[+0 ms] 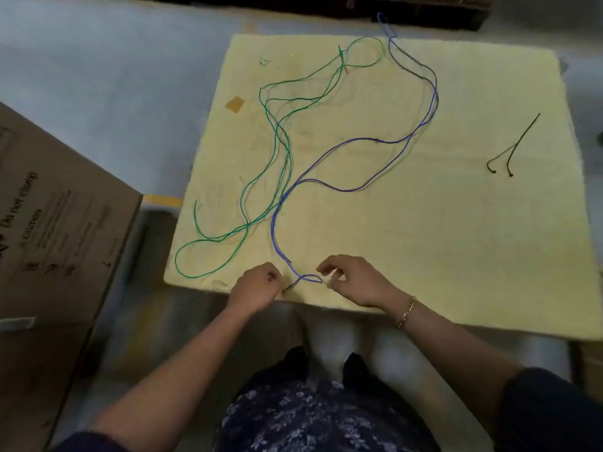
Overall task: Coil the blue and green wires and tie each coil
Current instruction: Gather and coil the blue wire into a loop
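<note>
At the near edge of a pale yellow mat (pixel 424 230), both hands work close together on one end of the blue wire (pixel 272 226); left hand (pixel 257 288) has fingers curled in, thumb and forefinger pinching the wire close to its tip, just at the mat's front rim; right hand (pixel 355 282) likewise curled, fingertips pinching the same wire a little way along; between the two grips the wire bends into one small loop lying low over the mat; motion blur hides the exact finger placement; a chain bracelet (pixel 407 311) sits on the right wrist. From the hands the blue wire runs away up the mat, splits into two long wandering strands through the middle, climbs the right-centre and passes over the far edge, uncoiled for nearly all its length. Green wire (pixel 176 263) lies loose on the left half of the mat, several strands running roughly side by side from a wide loop at the near-left corner up to another loop near the far edge; it crosses or touches the blue wire mid-mat, and no hand is on it. Two black cable ties (pixel 527 128) rest on the right side of the mat, well apart from both wires, joined in a narrow V. A small tan patch of tape (pixel 235 104) sits left of the green strands; a cardboard box (pixel 65 223) stands to the left of the mat.
</note>
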Available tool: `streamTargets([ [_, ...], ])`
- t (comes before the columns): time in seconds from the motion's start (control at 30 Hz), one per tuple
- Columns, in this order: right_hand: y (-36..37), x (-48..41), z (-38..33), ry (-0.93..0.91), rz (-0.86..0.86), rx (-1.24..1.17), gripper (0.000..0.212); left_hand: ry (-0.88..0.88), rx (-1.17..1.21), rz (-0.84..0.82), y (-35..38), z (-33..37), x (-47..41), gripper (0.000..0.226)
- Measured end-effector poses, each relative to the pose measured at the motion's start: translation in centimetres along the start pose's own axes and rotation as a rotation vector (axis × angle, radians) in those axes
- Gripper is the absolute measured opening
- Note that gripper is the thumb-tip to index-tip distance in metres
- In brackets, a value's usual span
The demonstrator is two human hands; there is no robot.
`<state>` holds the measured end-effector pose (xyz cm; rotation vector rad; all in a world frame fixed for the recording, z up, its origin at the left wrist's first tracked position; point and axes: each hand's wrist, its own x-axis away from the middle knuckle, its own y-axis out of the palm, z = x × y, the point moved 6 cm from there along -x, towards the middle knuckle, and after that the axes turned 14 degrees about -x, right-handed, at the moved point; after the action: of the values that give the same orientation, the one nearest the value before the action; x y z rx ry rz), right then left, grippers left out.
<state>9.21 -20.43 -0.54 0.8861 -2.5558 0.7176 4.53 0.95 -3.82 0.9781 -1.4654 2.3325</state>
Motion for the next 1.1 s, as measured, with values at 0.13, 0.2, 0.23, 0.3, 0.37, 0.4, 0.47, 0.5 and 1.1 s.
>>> streamTargets([
  [0.13,3.3,-1.1,0.2,0.032,-0.062,0.171,0.031,0.101,0.029,-0.054,1.0,0.8,0.5,0.019],
  [0.2,3.9,-1.6,0.4,0.041,-0.038,0.198,0.021,0.173,0.031,-0.061,1.6,1.2,0.7,0.022],
  [0.23,3.9,-1.7,0.5,0.036,-0.019,0.193,0.019,0.207,0.034,-0.058,1.6,1.6,0.9,0.025],
  [0.3,3.8,-1.5,-0.2,0.019,0.016,0.131,0.017,0.255,0.059,-0.055,1.3,2.6,1.5,0.044],
  [0.37,3.9,-1.1,-1.7,-0.027,0.035,0.02,0.02,0.283,0.17,-0.053,1.1,3.4,1.9,0.048],
  [0.4,3.9,-0.8,-2.4,-0.046,0.027,-0.032,0.023,0.292,0.259,-0.055,0.9,3.8,2.1,0.045],
  [0.47,3.6,-0.5,-3.2,-0.026,-0.006,-0.184,0.021,0.294,0.442,-0.075,0.5,4.4,2.5,0.039],
  [0.5,3.1,-0.4,-3.4,0.009,-0.005,-0.295,0.016,0.286,0.512,-0.082,0.3,4.6,2.5,0.041],
  [1.1,-9.3,-1.0,-8.2,-0.253,0.061,-0.119,0.017,0.253,1.288,-0.695,-7.9,13.7,5.8,0.038],
])
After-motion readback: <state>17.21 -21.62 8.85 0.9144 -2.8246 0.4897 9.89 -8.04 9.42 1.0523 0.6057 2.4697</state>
